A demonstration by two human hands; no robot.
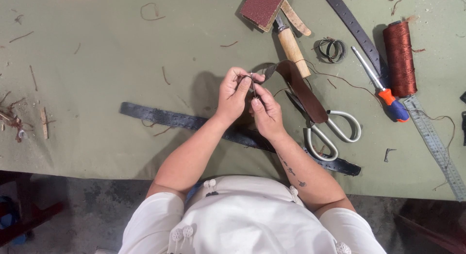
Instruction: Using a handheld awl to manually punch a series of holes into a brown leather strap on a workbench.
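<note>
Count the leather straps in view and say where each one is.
3. A long black strap lies on the table under the forearms; a brown strap runs from the hands over the scissors; a dark punched strap lies at top right. Others may be hidden.

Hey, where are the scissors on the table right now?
In the head view, the scissors lie on the green table just right of the right hand, partly under the brown leather strap and left of the screwdriver.
</note>
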